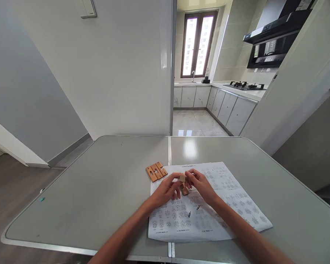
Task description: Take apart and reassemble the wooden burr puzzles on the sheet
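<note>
Wooden, pale and square-edged, the small notched blocks are what both hands are busy with, and every place below is told from the printed sheet (209, 205) lying across the near middle of the table (85, 190).

Just off the sheet's far left corner, three loose blocks (156, 171) lie flat on the bare table, side by side and touching, their long axes slanting away to the left. Their cut-out slots show as darker gaps in light, matt, unvarnished-looking wood.

Over the sheet's far left part, the left hand (166, 190) comes in from the near left with its fingers curled. Its thumb and fingertips pinch the joined blocks (183, 184) from the left side.

These joined blocks sit between the two hands, held above or resting on the paper; which of the two cannot be told. One short piece stands roughly upright with a lighter end on top, and a darker piece pokes out low, toward the near side. Both hands are equally close to it, one on each side.

To the right, the right hand (200, 183) closes its fingertips on the upper piece from the right.

The sheet itself is thin white paper covered with rows of small grey diagrams, flat, with its near edge close to the table's rim. The table top is smooth grey-green with a metal seam down its middle and a metal border.
</note>
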`<state>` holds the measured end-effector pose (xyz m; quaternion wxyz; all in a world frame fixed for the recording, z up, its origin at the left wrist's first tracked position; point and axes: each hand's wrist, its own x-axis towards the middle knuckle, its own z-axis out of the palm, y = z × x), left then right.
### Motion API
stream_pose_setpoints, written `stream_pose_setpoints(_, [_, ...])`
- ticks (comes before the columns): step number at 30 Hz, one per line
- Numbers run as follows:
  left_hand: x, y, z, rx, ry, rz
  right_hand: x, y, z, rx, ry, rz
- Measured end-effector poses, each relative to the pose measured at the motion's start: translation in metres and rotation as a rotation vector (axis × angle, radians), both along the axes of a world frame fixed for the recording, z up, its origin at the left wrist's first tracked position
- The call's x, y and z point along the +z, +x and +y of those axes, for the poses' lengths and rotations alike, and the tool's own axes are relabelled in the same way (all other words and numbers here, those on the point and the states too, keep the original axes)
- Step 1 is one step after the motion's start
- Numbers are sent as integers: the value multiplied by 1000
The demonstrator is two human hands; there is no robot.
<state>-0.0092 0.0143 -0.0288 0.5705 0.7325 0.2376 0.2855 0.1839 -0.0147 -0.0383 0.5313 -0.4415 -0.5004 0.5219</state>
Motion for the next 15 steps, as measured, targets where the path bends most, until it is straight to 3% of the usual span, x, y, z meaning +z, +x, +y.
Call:
stream_pose_setpoints(5, [-2,-4,0,53,141,78,-2,-2,2,45,-146,201])
stream_pose_setpoints(9, [1,-3,-8,13,247,173,-3,9,6,16,-209,267])
stream_pose_setpoints(12, [2,0,-11,59,286,221,-7,20,11,-105,-170,200])
stream_pose_setpoints(15, [0,1,-6,205,305,246,-12,27,15,-205,-96,19])
